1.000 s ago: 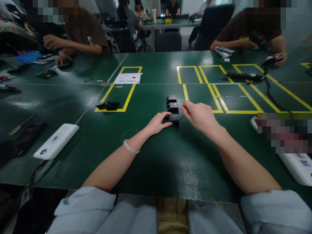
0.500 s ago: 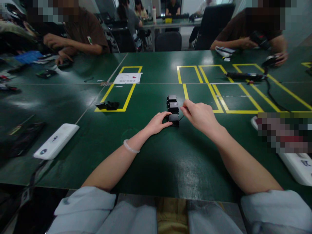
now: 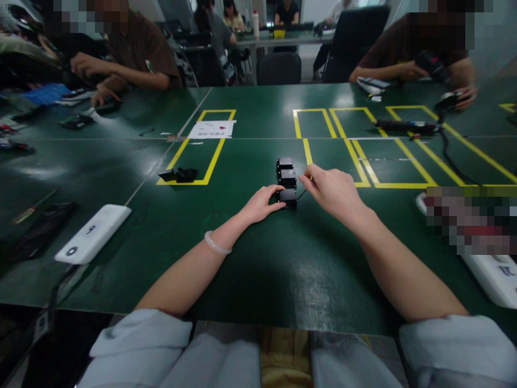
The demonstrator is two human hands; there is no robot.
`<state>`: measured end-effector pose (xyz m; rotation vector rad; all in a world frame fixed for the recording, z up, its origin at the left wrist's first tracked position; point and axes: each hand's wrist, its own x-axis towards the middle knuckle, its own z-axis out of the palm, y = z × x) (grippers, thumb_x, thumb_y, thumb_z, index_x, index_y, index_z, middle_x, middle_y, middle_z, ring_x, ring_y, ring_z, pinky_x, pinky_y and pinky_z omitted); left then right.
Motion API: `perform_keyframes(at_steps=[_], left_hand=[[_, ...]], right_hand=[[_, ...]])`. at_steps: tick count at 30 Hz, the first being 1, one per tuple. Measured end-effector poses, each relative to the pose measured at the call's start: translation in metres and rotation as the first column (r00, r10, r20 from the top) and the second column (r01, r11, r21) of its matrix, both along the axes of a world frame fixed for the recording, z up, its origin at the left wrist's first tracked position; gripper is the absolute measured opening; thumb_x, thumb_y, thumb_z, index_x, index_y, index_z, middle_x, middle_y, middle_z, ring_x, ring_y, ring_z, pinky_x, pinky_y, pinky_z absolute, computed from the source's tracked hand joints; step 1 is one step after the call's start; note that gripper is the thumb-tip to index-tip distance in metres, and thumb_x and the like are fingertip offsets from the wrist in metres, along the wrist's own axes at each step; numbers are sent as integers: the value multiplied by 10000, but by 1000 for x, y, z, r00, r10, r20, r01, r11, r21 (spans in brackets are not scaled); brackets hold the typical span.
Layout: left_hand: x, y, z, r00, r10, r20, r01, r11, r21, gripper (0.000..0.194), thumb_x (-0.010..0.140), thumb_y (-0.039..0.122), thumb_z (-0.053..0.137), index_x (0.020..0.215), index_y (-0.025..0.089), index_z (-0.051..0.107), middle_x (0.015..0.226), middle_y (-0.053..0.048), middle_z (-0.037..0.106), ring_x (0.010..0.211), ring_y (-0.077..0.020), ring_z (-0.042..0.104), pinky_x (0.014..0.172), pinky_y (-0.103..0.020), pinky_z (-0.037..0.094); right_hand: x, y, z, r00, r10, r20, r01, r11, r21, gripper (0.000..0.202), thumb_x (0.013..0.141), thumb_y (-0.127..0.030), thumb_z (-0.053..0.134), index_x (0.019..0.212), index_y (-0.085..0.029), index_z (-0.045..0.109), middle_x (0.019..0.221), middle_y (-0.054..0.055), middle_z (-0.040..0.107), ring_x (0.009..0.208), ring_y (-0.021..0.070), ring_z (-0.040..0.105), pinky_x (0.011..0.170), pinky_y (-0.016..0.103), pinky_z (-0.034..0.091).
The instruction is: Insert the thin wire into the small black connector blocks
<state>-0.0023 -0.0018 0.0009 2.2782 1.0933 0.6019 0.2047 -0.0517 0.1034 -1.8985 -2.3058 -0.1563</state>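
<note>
Three small black box-shaped blocks stand in a row on the green table, the far block [image 3: 285, 162], the middle block [image 3: 288, 175] and the near block [image 3: 288, 197]. Thumb and fingers of my left hand [image 3: 262, 206] grip the near block from its left side. My right hand [image 3: 332, 189], closed in a pinch, holds a thin dark rod-like tool [image 3: 301, 195]. The tool slants down to the right side of the near block. Its upper end is hidden in my fingers, and I cannot tell whether its tip touches.
Yellow tape outlines [image 3: 214, 161] mark the table, with black parts [image 3: 180, 174] and a paper label [image 3: 212, 129] at the left one. A white power bank-like device [image 3: 93, 234] lies left. A black cable [image 3: 445, 151] lies right. Two people sit opposite.
My right hand has shifted very slightly while pinching the tool. My left hand and the blocks look the same. The opposite left person's hand has moved a little.
</note>
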Motion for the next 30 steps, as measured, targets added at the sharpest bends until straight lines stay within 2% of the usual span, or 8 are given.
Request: perform_keyframes(at_steps=[3, 6, 11, 17, 20, 24, 30], left_hand=[[0, 0, 0, 1000, 1, -1, -1, 1000, 3, 421, 905, 376, 632, 1283, 209, 549, 1325, -68, 610, 1189, -263, 556, 1033, -412, 427], [0, 0, -1, 1000, -2, 0, 2, 1000, 4, 423, 905, 377, 632, 1282, 202, 549, 1322, -70, 611, 1191, -262, 554, 1038, -409, 424], [0, 1, -2, 1000, -8, 8, 8, 1000, 7, 424, 906, 378, 631, 1285, 210, 546, 1328, -66, 610, 1187, -260, 556, 1037, -408, 425], [0, 1, -2, 1000, -9, 6, 9, 1000, 18, 418, 908, 392, 623, 1279, 215, 552, 1325, -68, 612, 1184, -266, 557, 1037, -420, 424], [0, 1, -2, 1000, -4, 4, 4, 1000, 6, 424, 902, 379, 629, 1284, 212, 550, 1325, -71, 610, 1182, -266, 557, 1030, -418, 427], [0, 1, -2, 1000, 3, 3, -3, 1000, -8, 432, 899, 378, 633, 1286, 205, 549, 1317, -73, 610, 1180, -264, 555, 1031, -414, 427], [0, 0, 0, 1000, 1, 2, -1, 1000, -15, 436, 905, 395, 623, 1295, 219, 542, 1324, -70, 605, 1186, -266, 555, 1039, -421, 423]], right_hand=[[0, 0, 0, 1000, -1, 31, 1, 1000, 3, 345, 1004, -359, 292, 1090, -209, 591, 843, 78, 724, 722, 207, 639, 566, 297, 188], [0, -1, -1, 1000, 28, -7, -28, 999, 16, 326, 984, -308, 305, 1169, -213, 556, 847, 66, 720, 722, 205, 639, 558, 294, 199], [0, -2, 0, 998, 47, -48, -46, 999, 10, 332, 975, -303, 306, 1192, -207, 537, 888, 69, 720, 731, 196, 631, 565, 292, 207], [-1, -2, 3, 1000, 15, -1, -15, 1000, -20, 397, 1005, -457, 300, 1076, -216, 607, 863, 76, 731, 747, 212, 637, 573, 300, 205], [-1, -1, 2, 1000, 5, 24, -5, 1000, -16, 370, 1007, -385, 293, 1101, -215, 608, 876, 81, 736, 737, 212, 640, 570, 303, 202], [0, -1, 0, 999, 30, -21, -30, 1000, 0, 334, 984, -311, 305, 1172, -219, 565, 878, 66, 729, 726, 204, 637, 566, 298, 208], [1, -1, 1, 993, 57, -101, -57, 998, -4, 337, 981, -342, 302, 1182, -212, 540, 877, 68, 717, 736, 203, 630, 572, 293, 227]])
